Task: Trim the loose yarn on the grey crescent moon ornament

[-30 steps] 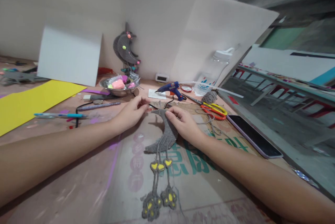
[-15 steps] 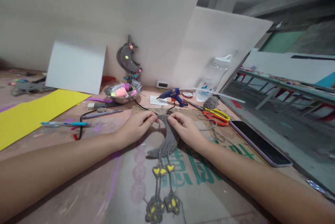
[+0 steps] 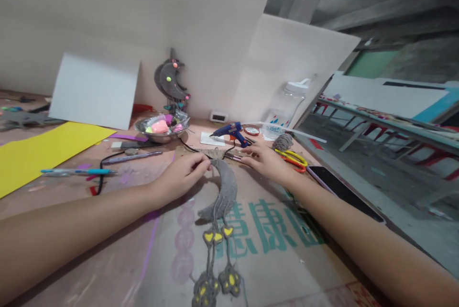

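Note:
A grey yarn-wrapped crescent moon ornament (image 3: 227,187) lies on the printed cardboard, with strings running down to small yellow-and-grey hearts (image 3: 217,236) and grey paw shapes (image 3: 229,280) with yellow spots. My left hand (image 3: 189,171) pinches the moon's upper tip between thumb and fingers. Away from the moon, to its right, my right hand (image 3: 267,161) reaches forward with fingers spread, palm down, just in front of the blue glue gun (image 3: 231,131). Its fingertips are beside a thin dark stick-like thing (image 3: 234,157); contact is unclear. Scissors (image 3: 294,158) with red and yellow handles are partly hidden behind this hand.
A metal bowl (image 3: 143,131) of colourful bits and another moon ornament (image 3: 172,80) stand at the back. Yellow sheet (image 3: 53,149), blue pen (image 3: 96,171) and white board (image 3: 96,92) are left. A grey yarn ball (image 3: 283,141), bottle (image 3: 287,106) and phone (image 3: 344,192) are right.
My right hand has let go of the moon and moved right and forward, its fingers opening. My left hand still holds the tip. The whole view has shifted slightly.

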A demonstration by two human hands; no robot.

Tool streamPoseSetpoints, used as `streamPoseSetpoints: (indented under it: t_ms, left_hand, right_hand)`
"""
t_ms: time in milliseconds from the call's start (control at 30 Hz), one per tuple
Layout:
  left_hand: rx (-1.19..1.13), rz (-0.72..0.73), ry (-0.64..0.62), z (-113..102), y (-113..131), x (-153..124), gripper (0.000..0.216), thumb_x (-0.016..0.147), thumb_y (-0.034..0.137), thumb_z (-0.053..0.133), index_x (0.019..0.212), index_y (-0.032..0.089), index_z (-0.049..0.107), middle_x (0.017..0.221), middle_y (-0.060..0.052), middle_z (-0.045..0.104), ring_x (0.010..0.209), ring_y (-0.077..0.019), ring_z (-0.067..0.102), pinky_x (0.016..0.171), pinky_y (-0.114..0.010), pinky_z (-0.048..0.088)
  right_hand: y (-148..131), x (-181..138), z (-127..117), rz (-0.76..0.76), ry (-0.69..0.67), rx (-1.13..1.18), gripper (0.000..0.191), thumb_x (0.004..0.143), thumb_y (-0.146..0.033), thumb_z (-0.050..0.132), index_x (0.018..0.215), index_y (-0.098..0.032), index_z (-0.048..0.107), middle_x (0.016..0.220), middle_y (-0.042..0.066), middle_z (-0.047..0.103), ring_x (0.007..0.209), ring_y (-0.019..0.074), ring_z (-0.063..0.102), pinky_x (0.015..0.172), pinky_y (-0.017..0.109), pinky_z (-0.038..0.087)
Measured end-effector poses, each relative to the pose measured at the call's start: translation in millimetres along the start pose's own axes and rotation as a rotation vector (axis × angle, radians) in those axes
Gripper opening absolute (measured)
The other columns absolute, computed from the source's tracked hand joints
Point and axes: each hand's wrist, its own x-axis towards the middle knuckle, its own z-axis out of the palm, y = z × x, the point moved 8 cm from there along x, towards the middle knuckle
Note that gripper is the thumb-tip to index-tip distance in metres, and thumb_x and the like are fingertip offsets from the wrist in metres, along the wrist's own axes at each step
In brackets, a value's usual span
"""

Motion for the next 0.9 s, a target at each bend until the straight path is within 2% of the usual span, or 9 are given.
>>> streamPoseSetpoints:
  t_ms: [133, 267, 367, 433, 533, 600, 667, 767, 900]
  left_hand:
    - [0.072, 0.084, 0.006, -2, 10, -3, 0.026, 0.090, 0.028, 0.037, 0.076, 0.017, 0.056, 0.072, -0.002, 0.060, 0.071, -0.0170, 0.056, 0.065, -0.027, 0.039]
    - [0.138, 0.157, 0.033, -2, 15, -6, 0.025, 0.090, 0.029, 0.038, 0.079, 0.017, 0.057, 0.077, -0.004, 0.062, 0.076, -0.0180, 0.056, 0.070, -0.028, 0.040]
    - [0.149, 0.164, 0.036, -1, 14, -6, 0.025, 0.090, 0.029, 0.038, 0.079, 0.016, 0.057, 0.077, -0.004, 0.062, 0.074, -0.0176, 0.056, 0.069, -0.028, 0.040]
    - [0.146, 0.161, 0.039, -2, 14, -6, 0.026, 0.090, 0.029, 0.037, 0.079, 0.016, 0.057, 0.077, -0.004, 0.063, 0.075, -0.0177, 0.057, 0.069, -0.028, 0.041]
    - [0.131, 0.147, 0.045, -3, 13, -5, 0.026, 0.090, 0.029, 0.037, 0.079, 0.017, 0.057, 0.077, -0.003, 0.063, 0.076, -0.0178, 0.057, 0.069, -0.028, 0.041]
    - [0.109, 0.125, 0.053, -4, 12, -4, 0.026, 0.090, 0.029, 0.037, 0.079, 0.017, 0.057, 0.077, -0.002, 0.063, 0.075, -0.0175, 0.058, 0.069, -0.027, 0.042]
    - [0.079, 0.105, 0.063, -6, 11, -4, 0.026, 0.090, 0.027, 0.038, 0.079, 0.017, 0.058, 0.075, -0.002, 0.063, 0.074, -0.0165, 0.058, 0.068, -0.026, 0.042]
    - [0.034, 0.102, 0.065, -8, 12, -3, 0.025, 0.090, 0.024, 0.039, 0.078, 0.016, 0.058, 0.073, 0.000, 0.062, 0.071, -0.0143, 0.057, 0.066, -0.023, 0.041]
    - [0.001, 0.107, 0.072, -10, 13, -3, 0.024, 0.089, 0.023, 0.040, 0.075, 0.016, 0.058, 0.071, 0.001, 0.062, 0.069, -0.0133, 0.056, 0.065, -0.021, 0.041]
  right_hand:
    - [-20, -4, 19, -0.079, -0.037, -0.075, 0.023, 0.085, -0.029, 0.053, 0.100, -0.018, 0.067, 0.093, 0.010, 0.062, 0.092, 0.0215, 0.054, 0.084, 0.033, 0.039]
    - [-17, -4, 22, -0.055, -0.003, -0.113, 0.024, 0.087, -0.019, 0.045, 0.100, -0.013, 0.064, 0.093, 0.013, 0.062, 0.089, 0.0226, 0.055, 0.083, 0.034, 0.039]
    - [-11, -3, 8, 0.002, 0.073, -0.108, 0.029, 0.090, -0.016, 0.037, 0.111, -0.013, 0.057, 0.096, 0.013, 0.063, 0.087, 0.0222, 0.056, 0.079, 0.034, 0.041]
    - [-14, -4, -6, 0.010, 0.137, -0.076, 0.034, 0.093, -0.019, 0.029, 0.120, -0.015, 0.050, 0.105, 0.013, 0.061, 0.093, 0.0215, 0.056, 0.082, 0.033, 0.042]
    - [-34, -10, -26, -0.089, 0.258, 0.064, 0.035, 0.095, -0.028, 0.029, 0.121, -0.019, 0.052, 0.114, 0.010, 0.058, 0.107, 0.0223, 0.051, 0.092, 0.036, 0.038]
    - [-50, -15, -31, -0.129, 0.301, 0.119, 0.036, 0.095, -0.031, 0.032, 0.122, -0.020, 0.052, 0.115, 0.010, 0.057, 0.109, 0.0234, 0.050, 0.093, 0.039, 0.038]
    - [-64, -19, -28, -0.132, 0.301, 0.171, 0.035, 0.094, -0.033, 0.035, 0.121, -0.019, 0.052, 0.112, 0.011, 0.057, 0.105, 0.0235, 0.051, 0.090, 0.039, 0.040]
    - [-73, -20, -15, -0.065, 0.214, 0.287, 0.028, 0.091, -0.036, 0.042, 0.106, -0.019, 0.059, 0.098, 0.008, 0.062, 0.088, 0.0205, 0.056, 0.079, 0.035, 0.045]
    - [-81, -24, -9, -0.131, 0.188, 0.314, 0.036, 0.095, -0.039, 0.031, 0.115, -0.018, 0.053, 0.107, 0.010, 0.058, 0.100, 0.0211, 0.053, 0.087, 0.037, 0.042]
